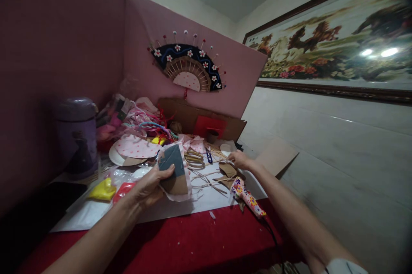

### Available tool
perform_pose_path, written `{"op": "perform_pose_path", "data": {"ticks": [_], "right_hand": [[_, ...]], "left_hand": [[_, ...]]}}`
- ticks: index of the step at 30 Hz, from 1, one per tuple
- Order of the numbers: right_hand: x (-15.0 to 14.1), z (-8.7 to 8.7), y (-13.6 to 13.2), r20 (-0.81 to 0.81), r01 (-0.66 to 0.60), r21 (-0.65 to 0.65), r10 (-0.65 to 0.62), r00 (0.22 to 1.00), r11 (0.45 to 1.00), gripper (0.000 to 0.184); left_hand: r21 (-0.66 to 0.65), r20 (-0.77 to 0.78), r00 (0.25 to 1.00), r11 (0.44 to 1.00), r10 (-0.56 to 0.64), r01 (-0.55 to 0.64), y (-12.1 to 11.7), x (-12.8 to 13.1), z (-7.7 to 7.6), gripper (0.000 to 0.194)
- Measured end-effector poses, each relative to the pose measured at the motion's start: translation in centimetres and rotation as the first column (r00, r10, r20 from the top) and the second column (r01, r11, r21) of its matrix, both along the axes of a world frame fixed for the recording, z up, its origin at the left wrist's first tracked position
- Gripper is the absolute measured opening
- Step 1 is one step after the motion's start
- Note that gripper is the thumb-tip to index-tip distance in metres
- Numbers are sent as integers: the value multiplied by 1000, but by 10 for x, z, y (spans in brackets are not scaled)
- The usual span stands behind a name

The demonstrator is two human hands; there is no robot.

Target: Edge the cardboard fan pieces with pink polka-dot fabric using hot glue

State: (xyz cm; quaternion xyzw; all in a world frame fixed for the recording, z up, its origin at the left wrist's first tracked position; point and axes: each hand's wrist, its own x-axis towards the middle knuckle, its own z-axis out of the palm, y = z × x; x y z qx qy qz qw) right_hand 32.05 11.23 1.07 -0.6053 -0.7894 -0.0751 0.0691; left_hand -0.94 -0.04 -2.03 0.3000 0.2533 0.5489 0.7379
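My left hand [157, 186] grips a piece of cardboard [175, 173], thumb on its front. The piece has a dark blue-grey patch above, bare brown below, and pale pink fabric around its edges. Farther right, my right hand [240, 159] reaches low over the table, its fingers bent together beside a small white round piece [226, 149]. What those fingers hold, if anything, is too small to make out. A flower-patterned glue gun [247, 199] lies in front of that hand, its cord running off the table's front. Brown cardboard scraps [229, 171] lie beside the glue gun.
A purple tumbler [77, 137] stands at left, near yellow [103, 189] and red [124, 190] packets. Behind are a dotted fabric piece [137, 146], tangled cords [151, 121] and scissors [195, 159]. A decorated fan [189, 66] hangs on the pink panel; thin sticks [209, 182] lie centrally.
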Motion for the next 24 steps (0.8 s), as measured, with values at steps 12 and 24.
{"op": "perform_pose_path", "data": {"ticks": [12,24], "right_hand": [[-89,97,32,-512,50,588,323,796,807,34],[-177,12,-72,-979,-408,-147,-190,-68,901,25]], "left_hand": [[-41,-5,1000,999,21,-21,-5,1,7,37],[150,73,991,984,-110,98,-17,-3,19,38]]}}
